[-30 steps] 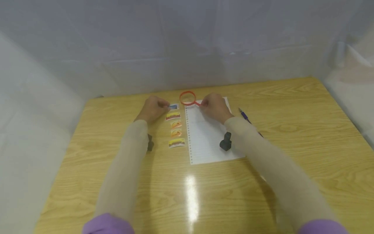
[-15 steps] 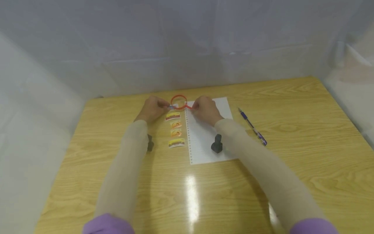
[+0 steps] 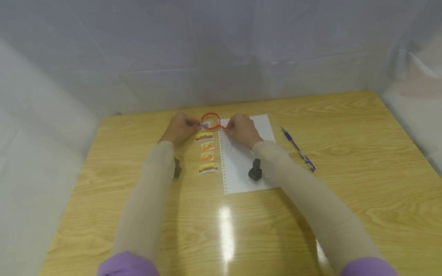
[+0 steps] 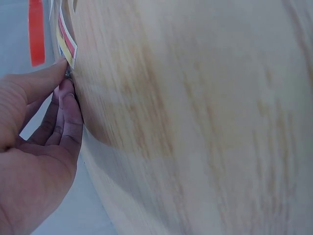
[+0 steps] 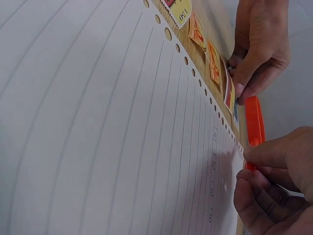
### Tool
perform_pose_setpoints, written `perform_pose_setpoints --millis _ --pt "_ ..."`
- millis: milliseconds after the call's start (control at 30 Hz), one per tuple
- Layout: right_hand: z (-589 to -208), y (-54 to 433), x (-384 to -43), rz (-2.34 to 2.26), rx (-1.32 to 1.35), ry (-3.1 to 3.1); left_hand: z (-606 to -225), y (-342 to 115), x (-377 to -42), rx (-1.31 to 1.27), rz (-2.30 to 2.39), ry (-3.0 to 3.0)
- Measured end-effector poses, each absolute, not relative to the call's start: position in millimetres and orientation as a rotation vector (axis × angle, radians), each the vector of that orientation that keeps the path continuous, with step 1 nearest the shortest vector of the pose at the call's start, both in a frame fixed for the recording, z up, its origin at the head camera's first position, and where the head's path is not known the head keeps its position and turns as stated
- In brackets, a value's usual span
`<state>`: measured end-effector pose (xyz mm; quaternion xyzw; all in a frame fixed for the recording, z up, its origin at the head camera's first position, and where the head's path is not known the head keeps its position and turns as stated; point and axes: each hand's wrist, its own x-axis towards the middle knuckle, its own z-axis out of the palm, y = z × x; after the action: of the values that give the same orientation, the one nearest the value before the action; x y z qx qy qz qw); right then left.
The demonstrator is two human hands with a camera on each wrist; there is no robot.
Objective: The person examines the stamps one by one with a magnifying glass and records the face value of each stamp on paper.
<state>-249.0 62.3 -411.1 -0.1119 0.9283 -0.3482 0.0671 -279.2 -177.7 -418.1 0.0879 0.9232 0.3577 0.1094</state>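
Note:
My left hand (image 3: 178,128) pinches the near-left edge of a small blue postage stamp (image 3: 206,125) at the far end of a column of stamps. Its thumb and fingertips meet at that edge in the left wrist view. With thumb and fingers, my right hand (image 3: 243,131) holds a red magnifying glass (image 3: 223,127) by its short handle. The round lens frame is over the blue stamp, which shows partly through it. Below lie a yellow-and-red stamp (image 3: 204,137), two orange stamps (image 3: 208,147) and another yellow stamp (image 3: 208,168).
A lined sheet of paper (image 3: 238,168) with punched holes lies right of the stamps, under my right hand. Handwritten numbers (image 5: 213,161) run along its far part. A blue pen (image 3: 298,148) lies to its right on the wooden table (image 3: 114,153). Pale sheeting (image 3: 221,57) hangs behind.
My right hand has moved left with the magnifying glass, from beside the blue stamp to over it, uncovering the pen. The left hand has stayed in place.

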Motion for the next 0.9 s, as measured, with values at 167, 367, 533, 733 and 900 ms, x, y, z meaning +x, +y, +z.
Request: perform_pose_setpoints --millis 167,367,533,733,900 --pt "-408.7 64.7 -250.5 -1.036 -0.319 2.801 -415.4 -176.8 -277.3 0.254 1.043 2.711" --pt "-401.0 73.6 -252.6 -1.009 -0.368 2.872 -414.5 -177.2 -277.4 0.258 1.029 2.713" --pt "-392.3 88.0 -252.1 -1.017 -0.341 2.918 -414.9 -177.4 -278.3 0.272 1.031 2.725" --pt "-384.1 112.1 -248.2 -1.078 -0.334 2.948 -414.4 -178.9 -277.2 0.287 1.044 2.728" --pt "-380.0 135.6 -240.6 -1.145 -0.300 2.962 -414.8 -180.3 -277.2 0.267 1.038 2.719"
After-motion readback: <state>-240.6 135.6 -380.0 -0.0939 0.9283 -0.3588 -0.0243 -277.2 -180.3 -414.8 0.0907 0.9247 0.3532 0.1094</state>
